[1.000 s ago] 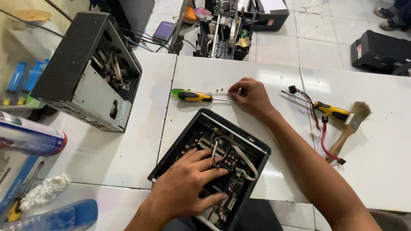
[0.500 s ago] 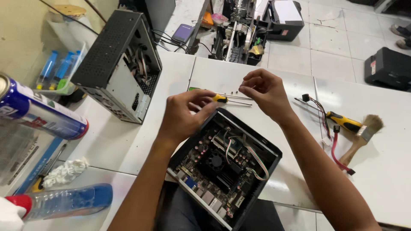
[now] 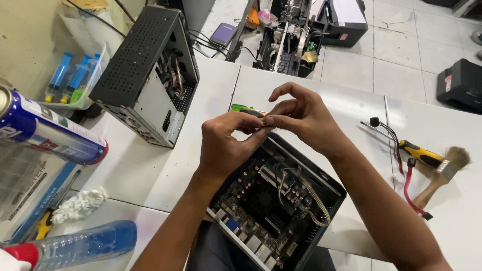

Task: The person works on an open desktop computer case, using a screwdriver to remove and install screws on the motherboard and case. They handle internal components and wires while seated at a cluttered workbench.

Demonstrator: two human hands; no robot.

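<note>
Hands: left hand [image 3: 223,145] and right hand [image 3: 301,118] were brought together above the open black case [image 3: 278,200], fingertips pinched on something too small to identify.
Case: kept near, centre of the worktop [image 3: 211,100].
Handling: the pinch was best held steady over the case.
Screwdriver: green-handled screwdriver [image 3: 241,108] lay just behind.

White table [image 3: 216,100], open black case [image 3: 281,211], grey chassis [image 3: 145,75], brush [image 3: 444,173], screwdriver [image 3: 419,153]
</note>
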